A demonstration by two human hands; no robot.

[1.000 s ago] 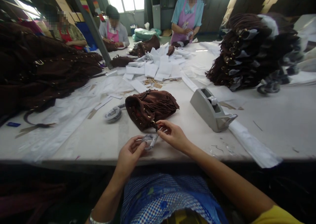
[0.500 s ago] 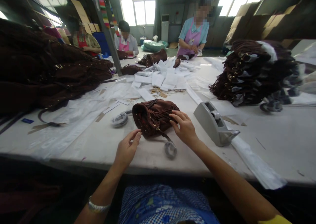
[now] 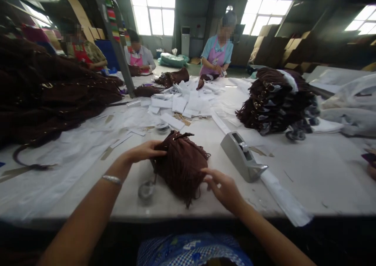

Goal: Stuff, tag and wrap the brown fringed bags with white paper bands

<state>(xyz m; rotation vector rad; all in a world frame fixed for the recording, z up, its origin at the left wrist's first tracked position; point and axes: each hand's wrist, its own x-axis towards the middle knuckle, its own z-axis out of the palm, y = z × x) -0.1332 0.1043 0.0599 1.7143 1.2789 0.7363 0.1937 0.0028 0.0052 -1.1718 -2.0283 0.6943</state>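
A brown suede fringed bag point(image 3: 180, 162) lies on the white table point(image 3: 308, 172) in front of me. My left hand point(image 3: 143, 151) rests on the bag's upper left edge, fingers curled over it. My right hand point(image 3: 225, 187) presses against the bag's lower right side, fingers bent onto the fringe. A wrapped strap end in clear plastic point(image 3: 146, 189) hangs from the bag and lies on the table just left of it.
A grey tape dispenser point(image 3: 242, 156) stands right of the bag. Stacks of brown bags sit at right point(image 3: 274, 101) and left point(image 3: 49, 97). White paper pieces point(image 3: 182, 101) cover the middle. Three people work at the far side.
The bag has been turned, its fringe now toward me. My left hand moved from the table onto the bag's left edge; my right hand shifted to its lower right. The wrapped strap end moved left.
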